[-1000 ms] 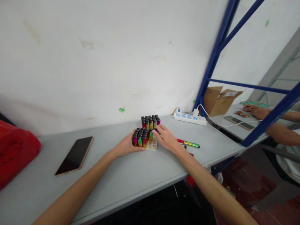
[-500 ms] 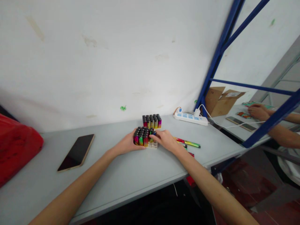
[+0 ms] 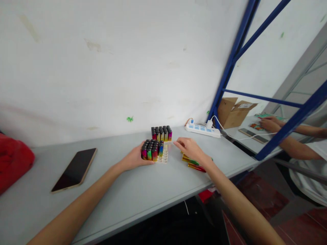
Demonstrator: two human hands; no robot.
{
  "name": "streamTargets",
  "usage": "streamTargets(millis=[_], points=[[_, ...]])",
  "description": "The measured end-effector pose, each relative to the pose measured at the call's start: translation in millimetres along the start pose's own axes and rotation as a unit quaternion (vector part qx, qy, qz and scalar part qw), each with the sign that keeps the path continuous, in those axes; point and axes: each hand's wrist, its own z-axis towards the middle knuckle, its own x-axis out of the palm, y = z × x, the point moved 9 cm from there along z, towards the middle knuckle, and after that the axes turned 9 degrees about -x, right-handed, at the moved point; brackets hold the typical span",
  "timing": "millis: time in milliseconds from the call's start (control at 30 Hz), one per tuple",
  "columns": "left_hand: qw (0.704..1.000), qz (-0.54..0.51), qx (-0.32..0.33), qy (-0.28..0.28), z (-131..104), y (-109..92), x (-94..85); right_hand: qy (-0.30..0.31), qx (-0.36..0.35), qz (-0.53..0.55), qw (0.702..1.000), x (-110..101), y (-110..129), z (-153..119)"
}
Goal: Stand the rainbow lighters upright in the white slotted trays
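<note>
Several black-topped, brightly coloured lighters stand upright in rows in a pale tray, whose right part shows bare holes. My left hand is wrapped round the left side of this group. To the right of the tray, my right hand hangs over the table with fingers bent together; whether anything small is between them cannot be made out. Beneath and beside it lie long shiny coloured pieces, partly hidden by the hand and wrist. Behind the tray stands a second block of upright lighters.
A phone lies at the left, near a red bag. At the back right are a white power strip, a blue metal frame and a cardboard box. Another person's hands are beyond the frame.
My right hand has moved off the tray to the right, toward the shiny pieces. A blue lighter now stands at the group's right side. The view has turned slightly right.
</note>
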Motion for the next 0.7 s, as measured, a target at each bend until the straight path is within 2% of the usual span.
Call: streamTargets(millis=[67, 200, 267, 400, 533, 633, 700], points=[[1.000, -0.003, 0.000, 0.002, 0, 0, 0.4, 0.038, 0.011, 0.001, 0.999, -19, -21, -18], [1.000, -0.015, 0.008, 0.008, 1, -1, 0.9, 0.074, 0.052, 0.026, 0.996, -53, -56, -66], [1.000, -0.008, 0.004, 0.007, 0, 0, 0.7, 0.088, 0.071, 0.005, 0.994, -60, -66, -90], [1.000, -0.003, -0.003, 0.006, 0, 1, 0.4, 0.109, 0.083, -0.020, 0.990, -56, -77, -120], [1.000, 0.002, 0.000, 0.007, -1, 0, 0.4, 0.074, 0.117, 0.030, 0.990, -61, -88, -122], [1.000, 0.003, 0.001, 0.008, 0, 1, 0.3, 0.008, 0.149, 0.136, 0.979, -69, -93, -111], [1.000, 0.006, 0.002, 0.008, 1, 3, 0.3, -0.051, 0.162, 0.222, 0.960, -72, -92, -99]])
